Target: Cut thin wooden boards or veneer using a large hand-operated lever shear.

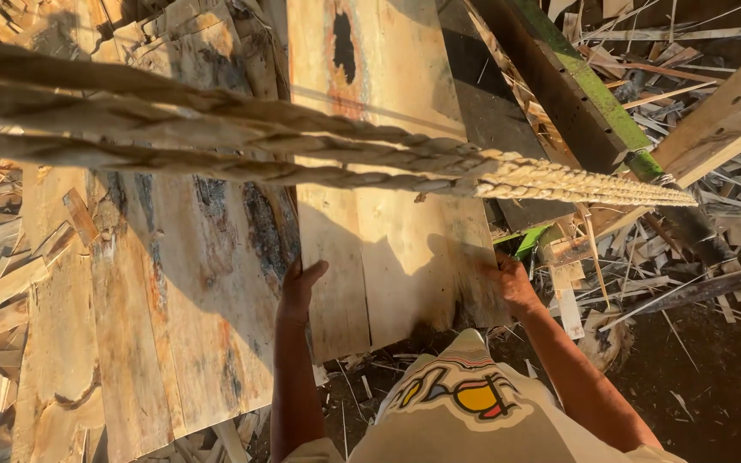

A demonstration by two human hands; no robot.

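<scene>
Pale veneer sheet (pixel 396 257) lies atop a stack, centre, its near corners gripped — left hand (pixel 298 290) closed on the left edge, right hand (pixel 512 287) closed on the right. Further sheets (pixel 156 317) lie left; scrap strips (pixel 688 257) right. 3 twisted ropes (pixel 302 146) cross overhead. Risk: thin sheet could split or splinter the hands if lifted unevenly.

You have no packages, labels, signs or screens anywhere in your view.
</scene>
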